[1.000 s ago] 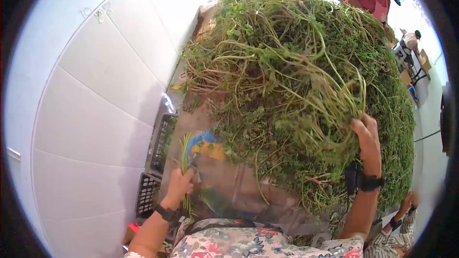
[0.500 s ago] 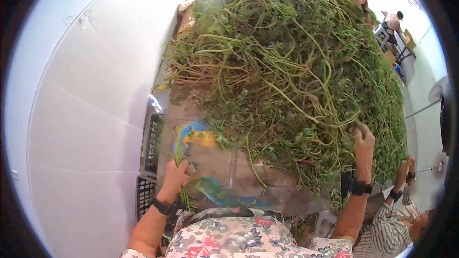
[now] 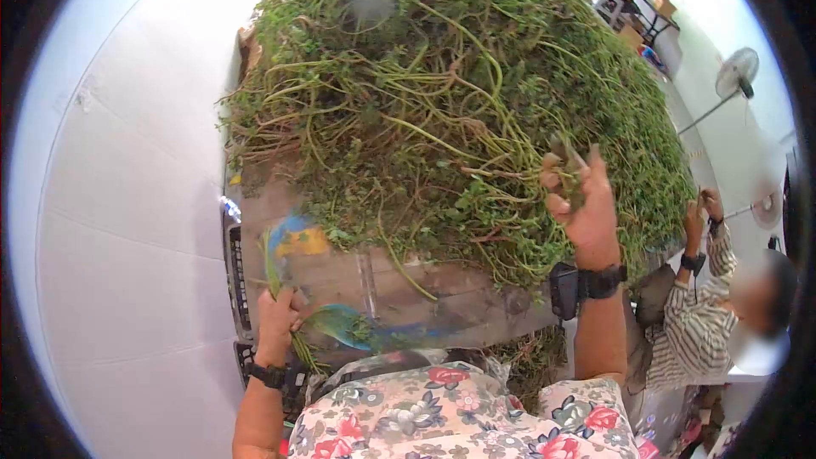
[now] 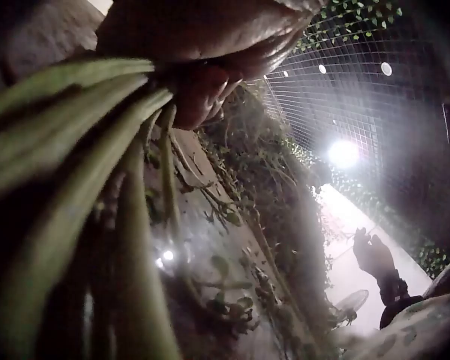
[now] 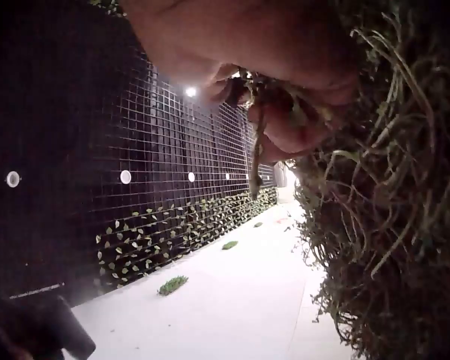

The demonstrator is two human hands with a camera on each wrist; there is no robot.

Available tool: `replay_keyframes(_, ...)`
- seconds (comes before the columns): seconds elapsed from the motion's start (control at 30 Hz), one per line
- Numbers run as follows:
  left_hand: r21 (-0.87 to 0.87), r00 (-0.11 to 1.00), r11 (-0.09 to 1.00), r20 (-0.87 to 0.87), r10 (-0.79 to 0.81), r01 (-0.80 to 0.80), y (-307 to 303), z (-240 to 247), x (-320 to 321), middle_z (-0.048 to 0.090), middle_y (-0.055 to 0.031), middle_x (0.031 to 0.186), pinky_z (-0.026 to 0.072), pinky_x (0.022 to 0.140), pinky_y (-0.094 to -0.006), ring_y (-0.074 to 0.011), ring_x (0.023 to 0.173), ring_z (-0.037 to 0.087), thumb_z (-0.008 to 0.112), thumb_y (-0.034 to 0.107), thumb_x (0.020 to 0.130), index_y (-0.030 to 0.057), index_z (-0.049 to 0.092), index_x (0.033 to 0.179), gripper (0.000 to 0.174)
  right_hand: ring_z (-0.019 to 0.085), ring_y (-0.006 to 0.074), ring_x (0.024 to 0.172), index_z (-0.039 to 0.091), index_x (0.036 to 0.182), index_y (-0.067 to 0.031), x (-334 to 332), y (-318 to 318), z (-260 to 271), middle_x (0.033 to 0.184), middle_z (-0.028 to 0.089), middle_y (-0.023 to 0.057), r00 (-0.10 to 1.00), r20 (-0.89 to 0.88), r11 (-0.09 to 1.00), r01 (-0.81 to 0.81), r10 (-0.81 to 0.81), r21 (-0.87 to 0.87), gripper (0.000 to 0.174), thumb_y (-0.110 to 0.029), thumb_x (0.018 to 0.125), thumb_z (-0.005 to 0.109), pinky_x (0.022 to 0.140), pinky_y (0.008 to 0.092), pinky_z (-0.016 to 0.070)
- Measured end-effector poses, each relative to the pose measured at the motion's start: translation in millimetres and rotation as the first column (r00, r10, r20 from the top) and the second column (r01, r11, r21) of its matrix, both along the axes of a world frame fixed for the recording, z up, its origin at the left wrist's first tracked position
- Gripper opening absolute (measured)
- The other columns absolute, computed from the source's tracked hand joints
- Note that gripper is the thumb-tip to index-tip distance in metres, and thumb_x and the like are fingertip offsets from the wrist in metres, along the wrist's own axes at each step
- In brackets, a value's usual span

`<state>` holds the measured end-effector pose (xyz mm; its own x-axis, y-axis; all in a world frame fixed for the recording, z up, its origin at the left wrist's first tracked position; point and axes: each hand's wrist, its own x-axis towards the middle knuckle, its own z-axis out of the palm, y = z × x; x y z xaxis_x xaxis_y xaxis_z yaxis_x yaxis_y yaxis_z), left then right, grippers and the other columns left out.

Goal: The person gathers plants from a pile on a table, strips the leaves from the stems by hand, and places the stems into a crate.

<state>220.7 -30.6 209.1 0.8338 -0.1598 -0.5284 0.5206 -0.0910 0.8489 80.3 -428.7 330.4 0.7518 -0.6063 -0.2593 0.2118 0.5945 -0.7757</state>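
Note:
A big tangled heap of green leafy stems (image 3: pixel 408 136) covers most of the table. Low on the left in the head view, my left hand (image 3: pixel 277 321) grips a small bunch of cut-looking green stems (image 3: pixel 272 270). The bunch sticks out on both sides of the fist, and its thick stalks (image 4: pixel 67 202) fill the left of the left wrist view. Over the heap's right side, my right hand (image 3: pixel 589 212) is raised with fingers curled. Between its thumb and fingers is a leafy sprig (image 5: pixel 259 139), pinched close beside the heap.
Bare tabletop (image 3: pixel 399 276) with blue and yellow patches shows along the near edge. Black crates (image 3: pixel 238 276) stand at the left by a white wall (image 3: pixel 127 246). At the right sits a person in a striped shirt (image 3: pixel 693 331); a fan (image 3: pixel 738 72) is behind.
The long stems my right hand was lifting now lie on the heap. That hand has come up with a small sprig. My left hand keeps its bunch; the head view has shifted right.

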Motion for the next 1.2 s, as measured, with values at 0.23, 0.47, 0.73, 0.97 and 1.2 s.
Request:
replay_keyframes(0.23, 0.006, 0.999, 0.999, 0.015, -0.045, 0.045, 6.2, -11.5, 2.9, 0.041, -0.0005, 0.055, 0.0235, 0.030, -0.0229, -0.0074, 0.034, 0.031, 0.052, 0.014, 0.082, 0.0074, 0.044, 0.075, 0.013, 0.049, 0.0083, 0.061, 0.050, 0.106, -0.0064, -53.6, 3.3, -28.9, 0.083, 0.057, 0.0034, 0.995, 0.013, 0.994, -0.098, 0.097, 0.044, 0.027, -0.028, 0.092, 0.045, 0.038, 0.0187, 0.0301)
replay_keyframes(0.47, -0.023, 0.995, 0.995, -0.002, -0.102, 0.102, 5.9, -9.2, 2.5, 0.041, 0.0008, 0.054, 0.0231, 0.030, -0.0220, -0.0050, 0.033, 0.029, 0.052, 0.015, 0.083, 0.0097, 0.044, 0.073, 0.014, 0.049, 0.0092, 0.064, 0.049, 0.110, -0.0082, -108.7, 27.9, -35.9, 0.085, 0.056, 0.0033, 0.987, -0.055, 0.987, 0.154, -0.151, 0.053, 0.024, -0.023, 0.091, 0.046, 0.042, 0.0190, 0.0329)
replay_keyframes(0.73, -0.003, 0.984, 0.984, 0.027, -0.177, 0.177, 6.7, -4.2, 1.0, 0.042, 0.0006, 0.054, 0.0233, 0.030, -0.0217, -0.0049, 0.034, 0.030, 0.051, 0.015, 0.084, 0.0095, 0.044, 0.071, 0.016, 0.047, 0.0089, 0.061, 0.052, 0.105, -0.0098, -160.6, 42.7, -63.7, 0.085, 0.056, 0.0023, 0.920, -0.139, 0.925, 0.375, -0.365, 0.053, 0.020, -0.020, 0.089, 0.046, 0.040, 0.0185, 0.0308)
replay_keyframes(0.97, -0.052, 0.986, 0.985, 0.032, -0.166, 0.167, 10.4, -10.8, 3.7, 0.042, 0.0003, 0.054, 0.0249, 0.030, -0.0221, -0.0061, 0.035, 0.032, 0.052, 0.015, 0.082, 0.0089, 0.044, 0.070, 0.016, 0.043, 0.0070, 0.052, 0.053, 0.102, -0.0073, -110.2, 66.8, -63.6, 0.072, 0.054, -0.0013, 0.940, -0.297, 0.935, 0.057, -0.168, -0.349, 0.019, -0.016, 0.087, 0.046, 0.044, 0.0185, 0.0318)
replay_keyframes(1.2, -0.024, 0.994, 0.994, 0.034, -0.105, 0.106, 6.1, -4.0, -0.5, 0.043, -0.0009, 0.055, 0.0254, 0.031, -0.0220, -0.0066, 0.034, 0.032, 0.050, 0.015, 0.085, 0.0082, 0.043, 0.071, 0.017, 0.046, 0.0089, 0.057, 0.056, 0.094, 0.0004, -59.6, 115.2, -92.3, 0.065, 0.051, -0.0006, 0.816, -0.536, 0.612, -0.541, 0.217, -0.577, 0.019, -0.011, 0.084, 0.045, 0.052, 0.0228, 0.0391)
